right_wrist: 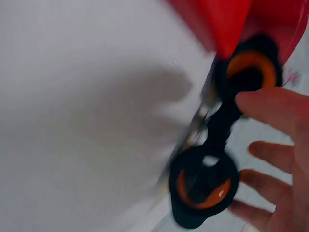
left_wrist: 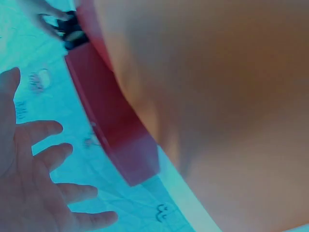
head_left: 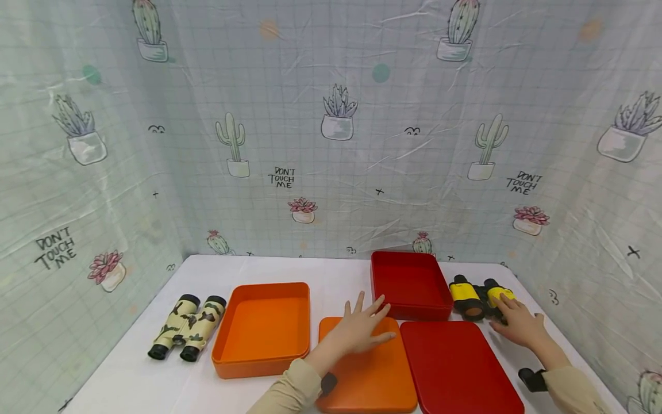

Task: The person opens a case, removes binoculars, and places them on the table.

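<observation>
My right hand (head_left: 519, 325) touches a pair of yellow-and-black binoculars (head_left: 465, 294) at the right side of the table, its fingers over the right barrel. In the right wrist view, the binoculars' (right_wrist: 219, 128) round orange-tinted lenses face the camera, and the fingers lie spread loosely beside and behind them. My left hand (head_left: 359, 326) is held with fingers spread over an orange lid (head_left: 374, 382) and has nothing in it. Just beyond it stands a red box (head_left: 420, 311); a red lid (head_left: 460, 365) lies in front of that box.
An orange open box (head_left: 264, 367) stands left of the orange lid. Farther left lie camouflage-patterned binoculars (head_left: 181, 328). A patterned curtain (head_left: 336, 172) closes off the back and both sides of the white table (head_left: 207, 388).
</observation>
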Tool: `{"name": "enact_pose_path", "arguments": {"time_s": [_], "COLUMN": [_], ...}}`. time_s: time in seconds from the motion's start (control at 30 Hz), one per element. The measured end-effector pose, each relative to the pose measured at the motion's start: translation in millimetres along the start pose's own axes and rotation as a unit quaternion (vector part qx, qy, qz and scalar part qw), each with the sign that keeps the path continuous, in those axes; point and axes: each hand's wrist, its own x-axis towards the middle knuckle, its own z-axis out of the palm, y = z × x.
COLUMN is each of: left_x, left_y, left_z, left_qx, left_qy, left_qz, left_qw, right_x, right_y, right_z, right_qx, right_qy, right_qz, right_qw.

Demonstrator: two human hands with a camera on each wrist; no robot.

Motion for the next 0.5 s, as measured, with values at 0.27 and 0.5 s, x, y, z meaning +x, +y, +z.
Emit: {"name": "enact_pose_path", "arguments": {"time_s": [0.27, 0.5], "left_x": [-35.0, -57.9], "left_y": [6.0, 6.3], "left_z": [-14.4, -20.2], "left_qx": [-0.020, -0.047], "left_qy": [0.032, 0.046], "left_qz": [0.020, 0.014], "left_qw": [0.9991, 0.9977], "right_x": [-29.3, -41.0], "right_y": [-34.8, -60.2], "right_z": [-5.1, -9.0], "right_qx": [0.030, 0.054], "right_qy": [0.038, 0.079], "right_qz": [-0.020, -0.045], "right_qw": [0.999, 0.994]}}
